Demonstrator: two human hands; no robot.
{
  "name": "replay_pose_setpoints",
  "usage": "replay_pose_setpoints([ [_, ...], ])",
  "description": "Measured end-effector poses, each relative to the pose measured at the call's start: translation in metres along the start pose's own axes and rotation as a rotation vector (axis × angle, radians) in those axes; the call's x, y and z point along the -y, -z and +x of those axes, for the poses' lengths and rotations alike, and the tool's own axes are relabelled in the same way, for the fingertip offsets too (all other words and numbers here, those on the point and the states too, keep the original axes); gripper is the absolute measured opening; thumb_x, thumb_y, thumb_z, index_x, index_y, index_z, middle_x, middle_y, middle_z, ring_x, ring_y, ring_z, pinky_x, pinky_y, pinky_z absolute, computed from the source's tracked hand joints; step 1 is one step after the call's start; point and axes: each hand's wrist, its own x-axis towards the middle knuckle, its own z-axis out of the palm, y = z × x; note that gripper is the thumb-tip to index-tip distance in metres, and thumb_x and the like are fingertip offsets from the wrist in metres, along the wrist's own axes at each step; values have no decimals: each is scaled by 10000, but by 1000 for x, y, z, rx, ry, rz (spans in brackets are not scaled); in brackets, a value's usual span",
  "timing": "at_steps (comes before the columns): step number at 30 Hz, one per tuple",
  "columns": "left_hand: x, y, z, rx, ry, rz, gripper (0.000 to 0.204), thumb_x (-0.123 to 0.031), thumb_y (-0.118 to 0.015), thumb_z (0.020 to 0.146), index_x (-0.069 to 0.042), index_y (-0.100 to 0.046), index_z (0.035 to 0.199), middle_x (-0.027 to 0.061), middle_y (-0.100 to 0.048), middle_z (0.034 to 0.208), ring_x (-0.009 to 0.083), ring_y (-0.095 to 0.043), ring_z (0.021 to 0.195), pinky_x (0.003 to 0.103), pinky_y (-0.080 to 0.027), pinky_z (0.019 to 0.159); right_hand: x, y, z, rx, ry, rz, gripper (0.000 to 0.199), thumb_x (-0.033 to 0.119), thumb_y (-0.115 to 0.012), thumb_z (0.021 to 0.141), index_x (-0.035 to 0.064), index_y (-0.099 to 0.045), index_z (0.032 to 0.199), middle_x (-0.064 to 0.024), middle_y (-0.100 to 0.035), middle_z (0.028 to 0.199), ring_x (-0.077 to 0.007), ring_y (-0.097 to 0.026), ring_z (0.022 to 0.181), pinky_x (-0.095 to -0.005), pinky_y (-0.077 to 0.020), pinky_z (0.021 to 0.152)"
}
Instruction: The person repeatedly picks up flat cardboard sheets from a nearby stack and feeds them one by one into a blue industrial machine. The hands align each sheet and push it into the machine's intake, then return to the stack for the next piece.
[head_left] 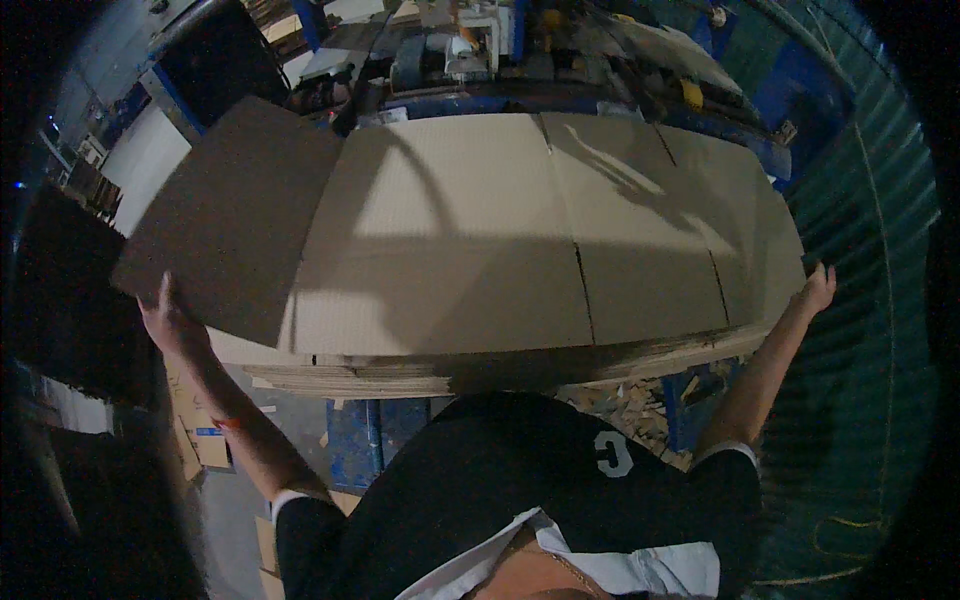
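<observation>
A wide tan cardboard sheet point(440, 240), scored and slotted for a box, lies in front of me across a stack of similar sheets point(400, 378). Its left panel point(235, 220) is raised at the fold and looks dark in shadow. My left hand point(178, 325) grips that panel's near left corner, thumb on top, other fingers hidden beneath. At the sheet's far right edge, my right hand point(820, 288) is closed on the border, its fingers partly hidden. Both arms are spread wide.
Beyond the sheet stands a blue machine point(480, 103) with rollers. Green corrugated sheeting point(870, 330) runs along the right. Cardboard scraps point(625, 415) lie below the stack, beside a blue metal frame point(350, 440). More flat cardboard point(200, 425) sits at lower left.
</observation>
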Motion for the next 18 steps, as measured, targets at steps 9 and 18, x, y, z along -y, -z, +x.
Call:
replay_pose_setpoints([
  [9,-22,-17,113,279,71,31,389,-231,-514,852,-4,-506,1168,104,-540,1100,194,-522,983,294,-410,861,-1,29,-19,275,-468,656,622,279,-681,762,13,-435,1268,-140,-510,1226,-332,-512,1074,-462,-434,857],
  [18,-28,7,-104,389,322,305,430,-124,-524,841,22,-462,1240,125,-515,1233,239,-486,1127,341,-382,942,155,98,-191,482,365,-420,364,179,-542,853,15,-530,1179,-178,-582,1117,-249,-569,979,-379,-446,842],
])
